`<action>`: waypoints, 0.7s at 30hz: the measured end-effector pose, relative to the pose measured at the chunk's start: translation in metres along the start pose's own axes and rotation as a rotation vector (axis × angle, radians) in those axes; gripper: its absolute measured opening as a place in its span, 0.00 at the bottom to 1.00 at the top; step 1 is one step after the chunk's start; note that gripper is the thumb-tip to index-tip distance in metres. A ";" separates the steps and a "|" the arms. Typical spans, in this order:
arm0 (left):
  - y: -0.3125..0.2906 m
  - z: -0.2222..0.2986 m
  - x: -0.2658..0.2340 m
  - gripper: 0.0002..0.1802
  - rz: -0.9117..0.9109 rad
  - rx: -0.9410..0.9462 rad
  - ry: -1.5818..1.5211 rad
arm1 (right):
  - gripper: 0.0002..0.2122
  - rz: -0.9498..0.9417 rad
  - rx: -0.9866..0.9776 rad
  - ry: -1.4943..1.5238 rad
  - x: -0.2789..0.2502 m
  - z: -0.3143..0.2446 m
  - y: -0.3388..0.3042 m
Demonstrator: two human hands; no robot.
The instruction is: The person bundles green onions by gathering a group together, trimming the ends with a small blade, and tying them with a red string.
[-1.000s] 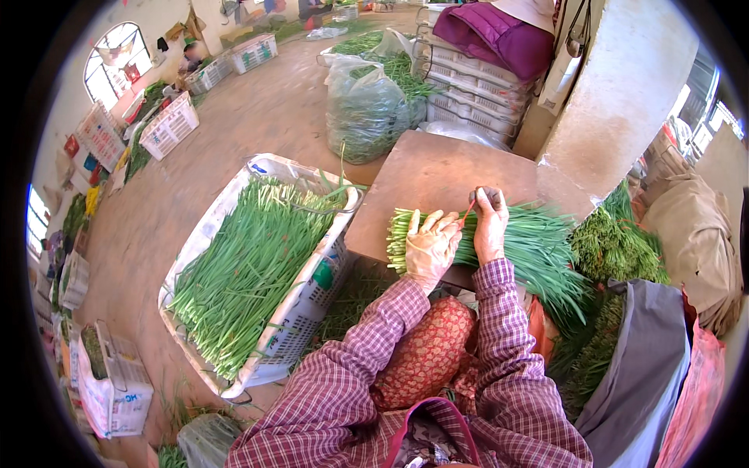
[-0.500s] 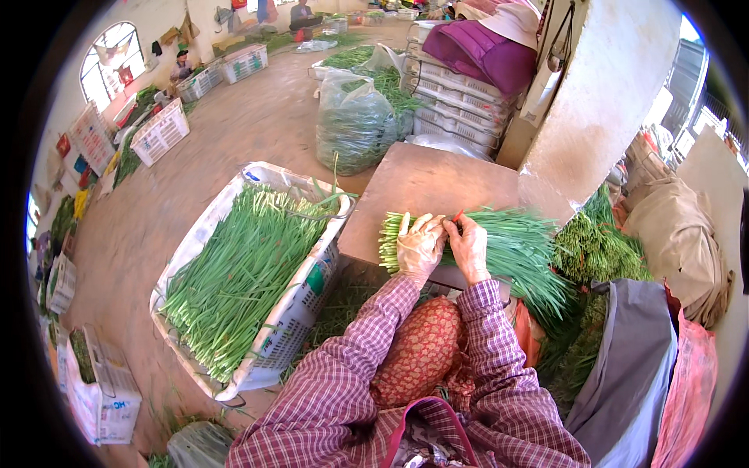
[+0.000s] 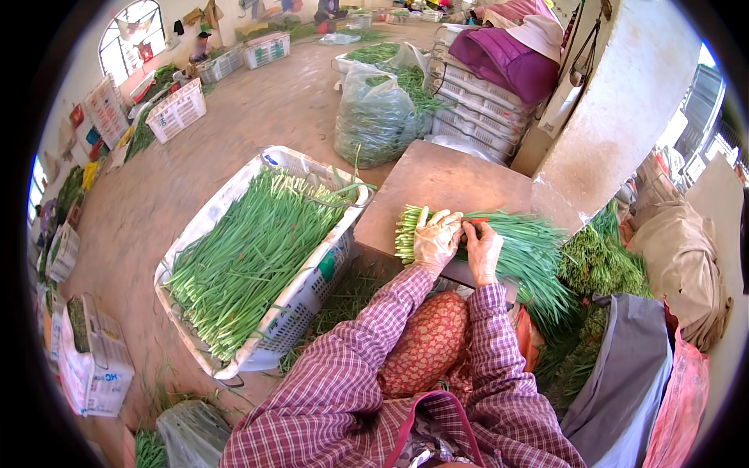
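A bundle of green chives (image 3: 524, 243) lies across a brown board (image 3: 449, 175), its pale cut ends to the left and its leaves trailing over the right edge. My left hand (image 3: 437, 242), in a thin translucent glove, is wrapped over the bundle near the cut ends. Just to its right, my right hand (image 3: 484, 253) pinches a red tie (image 3: 477, 221) on top of the bundle; most of the tie is hidden by the fingers. To the left stands a white plastic crate (image 3: 209, 209) filled with more chives (image 3: 253, 253).
Beyond the board are a clear bag of greens (image 3: 374, 117) and stacked white crates (image 3: 482, 101) under a purple cloth (image 3: 507, 64). A wall edge (image 3: 624, 117) rises at the right. Loose greens (image 3: 601, 261) and a grey cloth (image 3: 612, 366) lie near my right arm.
The whole view has shifted slightly, so the scene sits a little further right. Both hands stay on the bundle, and the red tie lies lower between the right fingers.
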State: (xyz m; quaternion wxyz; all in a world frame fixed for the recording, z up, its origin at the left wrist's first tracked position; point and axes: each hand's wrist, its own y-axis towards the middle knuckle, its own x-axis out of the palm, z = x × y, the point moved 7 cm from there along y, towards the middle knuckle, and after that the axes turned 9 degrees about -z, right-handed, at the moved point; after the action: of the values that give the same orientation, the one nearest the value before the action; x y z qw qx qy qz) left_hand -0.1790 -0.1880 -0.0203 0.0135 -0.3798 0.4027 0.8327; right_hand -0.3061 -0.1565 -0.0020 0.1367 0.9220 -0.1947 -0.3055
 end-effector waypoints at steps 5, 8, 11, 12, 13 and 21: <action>-0.001 -0.001 0.002 0.15 0.016 -0.001 -0.002 | 0.09 0.011 -0.046 0.054 0.001 -0.003 -0.002; 0.000 -0.002 0.004 0.16 -0.029 0.007 0.011 | 0.09 0.014 -0.105 -0.041 0.001 -0.010 0.000; -0.002 -0.005 0.001 0.18 -0.114 -0.012 0.071 | 0.09 0.013 -0.117 -0.070 0.004 -0.020 0.000; -0.001 -0.004 -0.002 0.19 -0.146 -0.020 0.097 | 0.10 0.011 -0.106 -0.065 0.005 -0.023 0.000; -0.001 0.004 -0.013 0.19 -0.112 -0.024 0.091 | 0.09 0.018 -0.100 -0.052 0.004 -0.016 0.000; -0.077 -0.021 -0.162 0.15 0.215 -0.184 -0.140 | 0.09 -0.080 0.106 0.803 0.017 0.000 0.000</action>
State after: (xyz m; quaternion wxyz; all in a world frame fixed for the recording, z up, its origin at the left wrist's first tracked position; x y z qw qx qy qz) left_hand -0.0254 -0.1042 0.0247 -0.0826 -0.2752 0.3610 0.8872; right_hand -0.2933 -0.1641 -0.0106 0.1422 0.9806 -0.1054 0.0842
